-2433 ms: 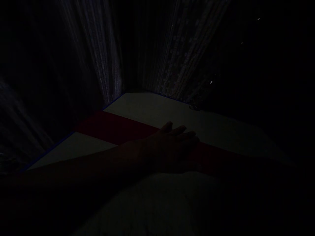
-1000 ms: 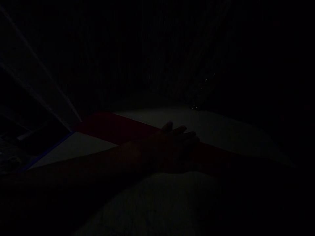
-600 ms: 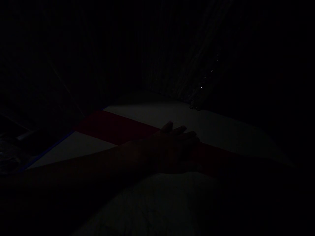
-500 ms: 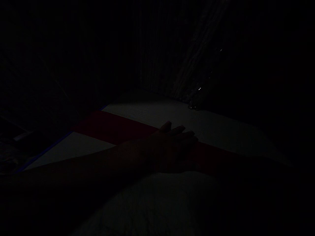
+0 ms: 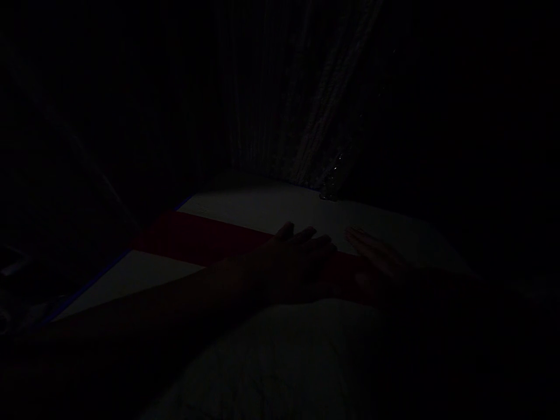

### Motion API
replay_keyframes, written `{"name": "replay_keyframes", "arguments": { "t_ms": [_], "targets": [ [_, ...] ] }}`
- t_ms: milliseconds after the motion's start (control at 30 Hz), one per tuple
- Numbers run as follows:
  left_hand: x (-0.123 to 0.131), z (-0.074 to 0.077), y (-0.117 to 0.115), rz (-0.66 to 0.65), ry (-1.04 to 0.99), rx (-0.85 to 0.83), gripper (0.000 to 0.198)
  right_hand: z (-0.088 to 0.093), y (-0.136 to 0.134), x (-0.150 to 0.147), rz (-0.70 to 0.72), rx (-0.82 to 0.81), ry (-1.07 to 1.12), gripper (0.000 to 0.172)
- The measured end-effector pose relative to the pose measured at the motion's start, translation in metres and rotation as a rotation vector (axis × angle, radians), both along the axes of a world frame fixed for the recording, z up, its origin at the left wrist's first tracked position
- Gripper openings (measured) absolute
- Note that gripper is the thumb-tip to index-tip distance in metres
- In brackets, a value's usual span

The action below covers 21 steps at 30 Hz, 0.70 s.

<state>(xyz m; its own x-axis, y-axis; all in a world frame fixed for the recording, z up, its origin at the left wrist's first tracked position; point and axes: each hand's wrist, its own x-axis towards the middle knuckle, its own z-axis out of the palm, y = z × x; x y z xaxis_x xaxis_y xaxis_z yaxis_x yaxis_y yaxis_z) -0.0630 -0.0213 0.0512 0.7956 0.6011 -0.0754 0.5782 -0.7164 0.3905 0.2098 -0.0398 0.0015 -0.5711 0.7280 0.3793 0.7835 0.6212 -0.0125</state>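
The view is very dark. A long red strip (image 5: pixel 196 236), like a band of cloth, lies across a pale flat surface (image 5: pixel 262 204). My left hand (image 5: pixel 297 262) rests palm down on the strip, its fingers stretched out and a little apart. To the right of it, my right hand (image 5: pixel 380 259) is over the strip with straight fingers pointing up and left. Its thumb side is dim, and the forearm fades into blackness. Nothing shows in either hand.
A blue edge (image 5: pixel 96 274) borders the pale surface on the left. At its back edge stands a small glinting object (image 5: pixel 330 189), too dark to name. Behind it hang faint thread-like strands (image 5: pixel 315 128). Dim objects at the far left cannot be made out.
My right hand has come into view from the right, over the strip. The left hand stays flat on the strip; the view has shifted slightly.
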Motion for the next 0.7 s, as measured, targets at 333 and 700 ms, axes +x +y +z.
{"name": "replay_keyframes", "arguments": {
  "t_ms": [333, 700],
  "targets": [
    [-0.001, -0.003, 0.001, -0.002, -0.008, 0.001, 0.099, -0.023, -0.011, -0.017, -0.083, -0.019, -0.05, 0.058],
    [-0.001, -0.005, 0.001, 0.017, -0.003, 0.054, 0.092, -0.009, -0.017, -0.031, -0.19, -0.08, -0.059, 0.071]
  ]
}}
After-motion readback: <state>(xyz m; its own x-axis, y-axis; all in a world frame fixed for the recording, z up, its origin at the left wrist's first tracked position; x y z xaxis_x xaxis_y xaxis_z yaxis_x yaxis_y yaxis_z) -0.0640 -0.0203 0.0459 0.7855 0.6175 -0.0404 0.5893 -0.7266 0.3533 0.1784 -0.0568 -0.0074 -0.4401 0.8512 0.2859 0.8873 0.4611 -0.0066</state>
